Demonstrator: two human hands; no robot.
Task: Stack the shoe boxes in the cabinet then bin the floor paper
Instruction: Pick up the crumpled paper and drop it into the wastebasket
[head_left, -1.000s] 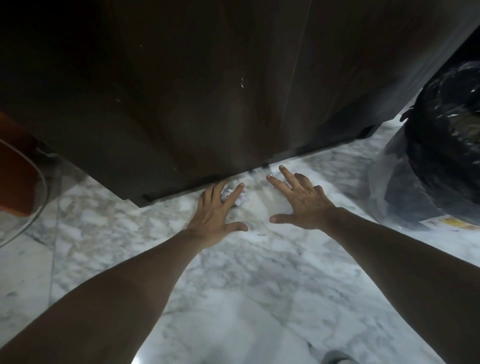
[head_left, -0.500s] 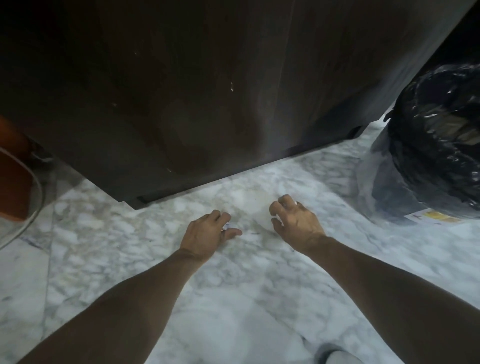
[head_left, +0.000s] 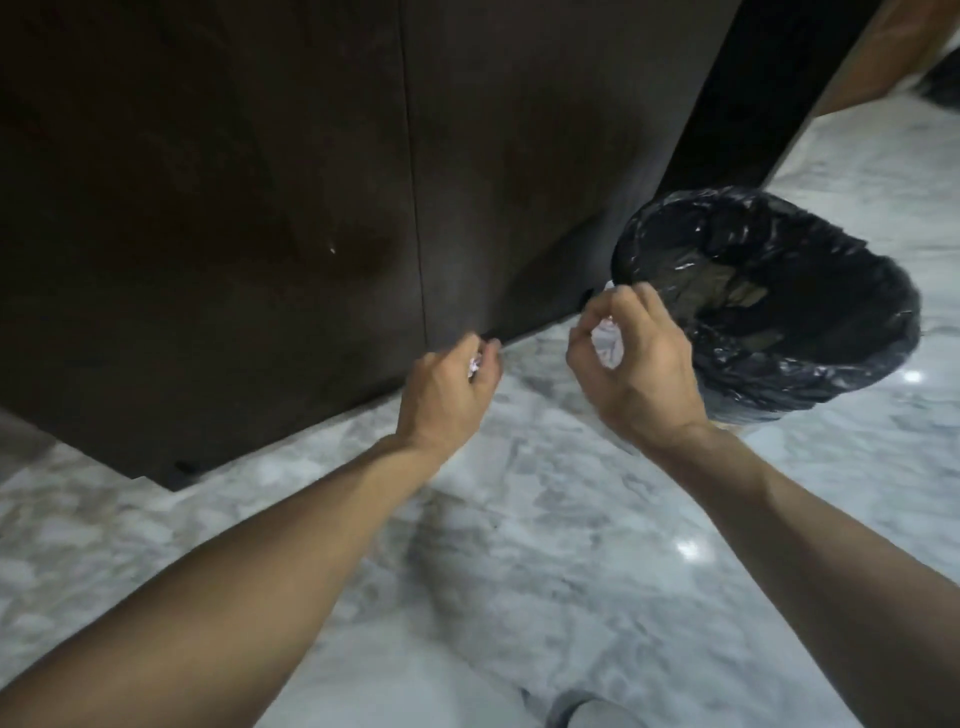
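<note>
Near edge: a grey rounded shape (head_left: 582, 709) at the bottom of the view, possibly a shoe toe; too blurred to tell. Both bare forearms reach forward over the marble floor (head_left: 545, 545), white with grey veining, glossy, two light glints on the right side.

Left hand (head_left: 447, 395): fingers curled round a small crumpled white paper (head_left: 474, 365), only a scrap of it showing between thumb and fingers. The hand is held off the floor, in front of the cabinet's bottom edge.

Right hand (head_left: 636, 364): fingers and thumb curled round a larger crumpled paper wad (head_left: 608, 344), white, showing through the ring of thumb and forefinger. Its fingertips lie at the near-left rim of the bin.

Waste bin (head_left: 769, 296): round, lined with a black plastic bag folded over the rim; it stands on the floor just right of the cabinet. Mouth open; brownish scraps show inside.

Cabinet (head_left: 260, 208): dark brown, doors closed, a vertical seam between them, a thin shadow gap along the base.

Open floor lies right of and beyond the bin. No readable writing anywhere.
</note>
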